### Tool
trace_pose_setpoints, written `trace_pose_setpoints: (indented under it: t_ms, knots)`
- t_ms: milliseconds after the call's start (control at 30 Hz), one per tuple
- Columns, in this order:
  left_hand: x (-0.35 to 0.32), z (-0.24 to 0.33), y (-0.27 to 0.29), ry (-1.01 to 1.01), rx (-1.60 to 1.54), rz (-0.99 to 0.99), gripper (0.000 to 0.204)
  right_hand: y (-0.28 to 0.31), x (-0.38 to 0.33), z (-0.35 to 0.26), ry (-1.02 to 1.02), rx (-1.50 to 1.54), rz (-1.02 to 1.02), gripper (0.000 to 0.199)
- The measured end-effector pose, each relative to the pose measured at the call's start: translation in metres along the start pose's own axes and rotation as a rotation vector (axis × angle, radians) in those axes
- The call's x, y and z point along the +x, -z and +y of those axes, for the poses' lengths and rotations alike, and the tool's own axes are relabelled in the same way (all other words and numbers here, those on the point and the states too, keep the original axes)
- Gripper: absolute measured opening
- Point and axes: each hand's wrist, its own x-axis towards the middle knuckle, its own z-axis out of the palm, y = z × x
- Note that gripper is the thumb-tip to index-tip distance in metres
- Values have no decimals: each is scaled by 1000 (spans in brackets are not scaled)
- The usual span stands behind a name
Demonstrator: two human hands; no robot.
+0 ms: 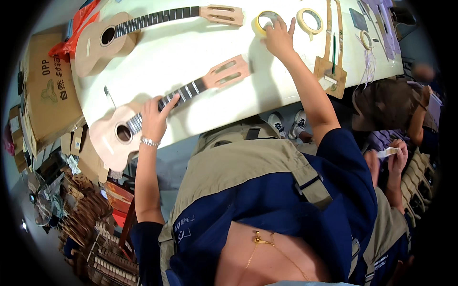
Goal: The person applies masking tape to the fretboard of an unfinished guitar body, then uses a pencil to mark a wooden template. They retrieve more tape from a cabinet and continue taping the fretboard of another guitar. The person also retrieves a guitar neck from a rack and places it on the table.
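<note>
An unfinished wooden ukulele (119, 136) lies across the white table (191, 52), its headstock (228, 72) pointing right. My left hand (153, 119) rests on its dark fretboard where the neck meets the body, pressing it down. My right hand (278, 39) reaches far across the table and touches a roll of yellow masking tape (265, 21), fingers spread over its rim. A second unfinished ukulele (102, 40) lies further back on the table, untouched.
Another tape roll (310, 19) and a wooden neck-shaped jig (330, 62) lie right of my hand. A cardboard box (47, 90) stands at the left. Another person (391, 138) sits at the right. Stacked wooden parts (90, 209) fill the floor at lower left.
</note>
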Motion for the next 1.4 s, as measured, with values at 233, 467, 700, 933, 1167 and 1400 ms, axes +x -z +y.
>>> trace_pose_setpoints:
  t_ms: [233,467,700,933,1167,1400]
  knots:
    - [41,67,20,198,-342,405,41,83,-29,-57,-570,1994,-100,40]
    - [77,138,6,702,-1697,366,27,131,-60,-141,-620,2210,148,45]
    - [45,117,15,919,-1795,452,14,102,-83,-145,-903,3229,-327,34]
    - [-78,-17,29,1035,-547,538,12,71,-60,-85,-671,2057,97,59]
    - [-74,-44,18,1182,-856,531,23,54,-60,-111,-154,725,-133,82]
    - [-64,-46,25,1321,-846,574,66,64,-48,-118,-396,809,-217,101]
